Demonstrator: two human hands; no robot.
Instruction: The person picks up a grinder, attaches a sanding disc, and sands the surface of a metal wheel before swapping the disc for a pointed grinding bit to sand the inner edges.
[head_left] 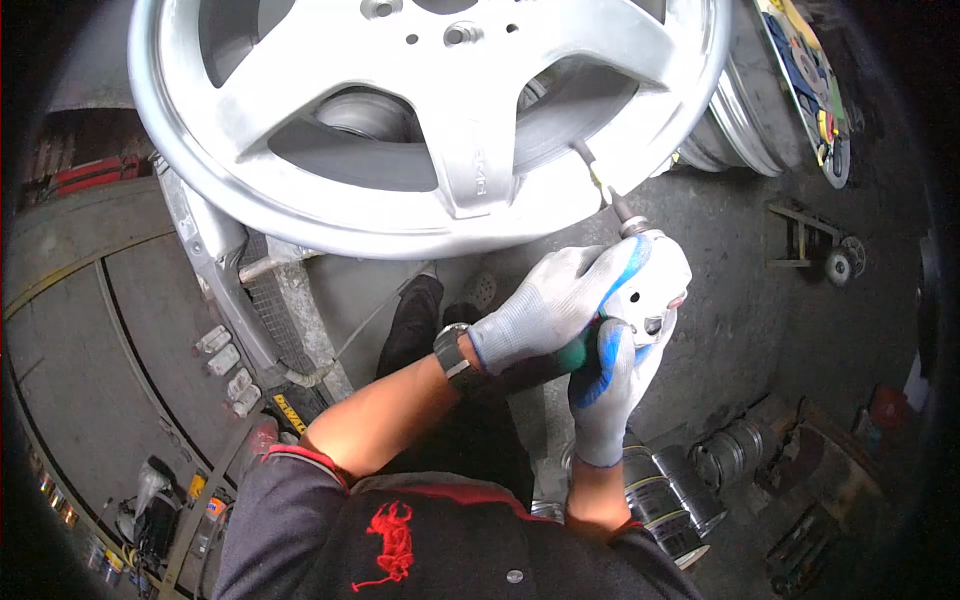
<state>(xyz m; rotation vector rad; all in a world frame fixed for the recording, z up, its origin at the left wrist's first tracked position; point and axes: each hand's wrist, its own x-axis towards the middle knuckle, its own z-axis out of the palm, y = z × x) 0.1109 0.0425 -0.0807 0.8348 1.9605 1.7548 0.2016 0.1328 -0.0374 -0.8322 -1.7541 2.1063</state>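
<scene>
A large silver alloy wheel (470, 120) with wide spokes fills the top of the view. Both my hands wear white and blue gloves and grip a power grinder (655, 280) to the right of centre. My left hand (555, 300) is wrapped round its near side, a dark watch on that wrist. Below it, my right hand (615, 385) holds the grinder's underside. From the tool's head a thin shaft (620, 205) points up and left, its dark tip (583, 150) at the wheel's rim near a spoke opening. Whether the tip touches the metal, I cannot tell.
A metal stand (225, 270) is under the wheel's left side. Several cans (665, 500) and wheel parts lie at the lower right. More rims (745, 120) and a board with coloured items (810, 80) are at the upper right. Small blocks (222, 360) lie at the left.
</scene>
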